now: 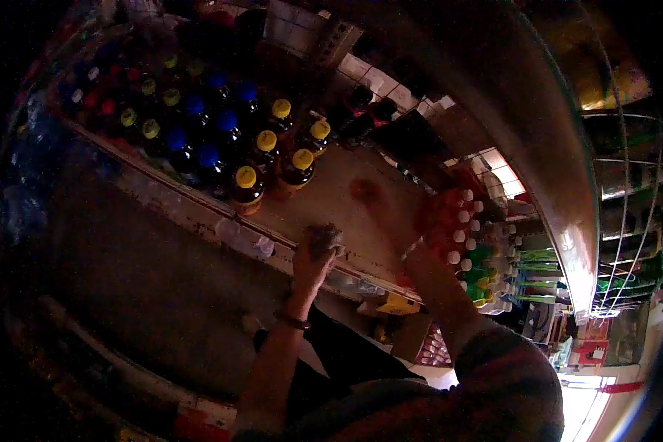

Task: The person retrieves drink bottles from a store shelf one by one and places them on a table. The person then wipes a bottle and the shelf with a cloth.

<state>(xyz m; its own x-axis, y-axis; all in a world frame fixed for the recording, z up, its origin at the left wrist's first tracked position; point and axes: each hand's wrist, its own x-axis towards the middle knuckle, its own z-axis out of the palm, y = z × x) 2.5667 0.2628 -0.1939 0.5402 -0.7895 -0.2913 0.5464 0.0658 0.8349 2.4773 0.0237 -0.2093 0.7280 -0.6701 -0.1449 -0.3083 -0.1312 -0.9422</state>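
Observation:
My left hand [315, 264] is closed around a crumpled greyish thing that looks like a cloth [330, 239], at the front edge of a brown shelf [346, 173]. Farther in, my right hand [368, 194] is over the shelf surface, dark and blurred, so its fingers cannot be made out. Dark bottles with yellow caps [246, 177] stand upright on the shelf, left of both hands. To the right of my right hand are red bottles with white caps [462, 216].
Bottles with blue caps [208, 155], green caps [150, 129] and red caps fill the shelf's far left. Green bottles [479, 257] stand at the right. A curved metal edge [567, 243] and wire racks rise at the right. Below the shelf is a box of small items [435, 348].

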